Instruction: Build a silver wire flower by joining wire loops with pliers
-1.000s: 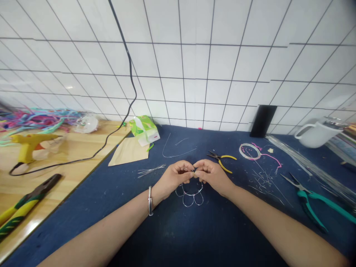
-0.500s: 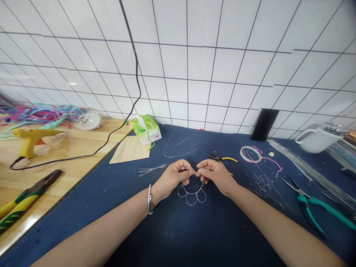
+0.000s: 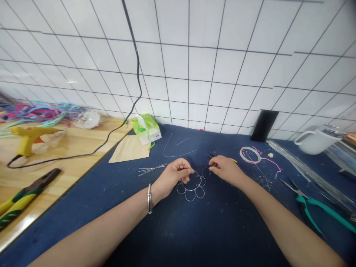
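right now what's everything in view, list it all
wire flower: 1, silver, blue cloth centre
yellow pliers: 1, behind right hand
teal pliers: 1, cloth right
tape ring: 1, clear, right of centre
white jug: 1, far right
green pack: 1, by wall
glue gun: 1, yellow, wooden table left
green-yellow pliers: 1, wood, near left
left hand: pinching the wire flower
right hand: at the yellow pliers

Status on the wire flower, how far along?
Done: several petal loops of the wire flower are bent. In hand: left hand pinches one wire end; right hand is by the yellow pliers. Left: the ring looks open at the top, with a loose hooked end.
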